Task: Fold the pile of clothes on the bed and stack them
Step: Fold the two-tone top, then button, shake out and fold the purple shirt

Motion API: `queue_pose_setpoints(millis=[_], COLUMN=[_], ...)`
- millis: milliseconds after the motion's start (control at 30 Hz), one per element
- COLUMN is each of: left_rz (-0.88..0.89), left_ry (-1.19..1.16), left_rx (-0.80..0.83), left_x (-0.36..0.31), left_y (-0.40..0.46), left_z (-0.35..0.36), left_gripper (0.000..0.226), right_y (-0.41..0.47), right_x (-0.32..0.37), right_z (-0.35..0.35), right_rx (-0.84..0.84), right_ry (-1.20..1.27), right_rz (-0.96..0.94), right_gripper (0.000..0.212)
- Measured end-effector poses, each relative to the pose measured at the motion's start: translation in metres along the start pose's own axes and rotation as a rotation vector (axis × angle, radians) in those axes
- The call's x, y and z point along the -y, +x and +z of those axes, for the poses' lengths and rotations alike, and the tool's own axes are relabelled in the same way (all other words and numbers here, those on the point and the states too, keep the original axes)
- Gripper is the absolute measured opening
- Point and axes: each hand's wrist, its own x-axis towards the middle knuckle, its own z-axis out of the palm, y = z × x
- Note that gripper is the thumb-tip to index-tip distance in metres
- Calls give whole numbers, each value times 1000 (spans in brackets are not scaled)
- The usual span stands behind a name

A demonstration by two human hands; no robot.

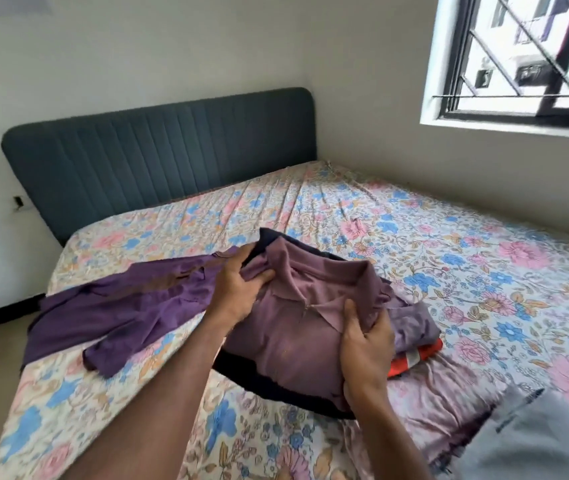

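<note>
A folded mauve polo shirt (296,327) lies on top of a small stack in the middle of the bed (449,258). My left hand (238,289) grips the shirt's left shoulder near the collar. At the shirt's right edge, my right hand (366,344) holds the fabric with thumb on top and fingers curled round the side. Under it a dark navy garment (269,379) shows. A lilac piece (414,320) and an orange-red item with a grey stripe (414,358) stick out at the right. A dark purple garment (120,306) lies spread out to the left.
The bed carries a floral sheet and has a dark blue padded headboard (158,161) against the wall. A barred window (525,57) is at the upper right. A pale grey cloth (532,441) lies at the bottom right corner. Floor shows at the far left.
</note>
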Motion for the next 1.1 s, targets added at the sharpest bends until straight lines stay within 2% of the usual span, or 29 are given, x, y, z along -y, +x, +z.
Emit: queue_pose_setpoints(millis=[100, 200, 267, 333, 400, 500, 567, 667, 733, 833, 967, 1100], left_rz=[70, 93, 43, -19, -56, -52, -29, -48, -87, -161, -277, -439], left_ry=[68, 120, 164, 238, 299, 304, 273, 187, 150, 121, 194, 306], left_rx=[119, 211, 347, 497, 581, 510, 460, 377, 312, 223, 70, -76], left_x=[-13, -22, -17, 1, 22, 49, 58, 65, 71, 87, 137, 196], left_y=[54, 77, 77, 66, 52, 44, 45, 49, 52, 52, 35, -3], left_z=[35, 69, 95, 120, 129, 123, 113, 93, 73, 34, -44, -121], left_gripper=[56, 59, 61, 62, 63, 56, 48, 28, 19, 11, 14, 19], right_y=[32, 55, 62, 60, 59, 65, 67, 70, 71, 63, 26, -25], right_x=[3, -12, -30, -44, -48, -40, -33, -21, -16, -17, -45, -99], right_z=[-5, -24, -37, -46, -54, -57, -49, -18, 17, 78, 168, 236], right_rx=[-132, -219, -163, -48, -20, -133, -191, -167, -40, 253, 679, 993], right_ry=[-7, -242, -463, -730, -875, -896, -930, -1037, -1056, -975, -892, -913], right_rz=[81, 184, 250, 219, 160, 74, -93, -258, -294, -330, -408, -462], right_gripper=[23, 41, 47, 54, 66, 84, 80, 67, 58, 50, 34, 29])
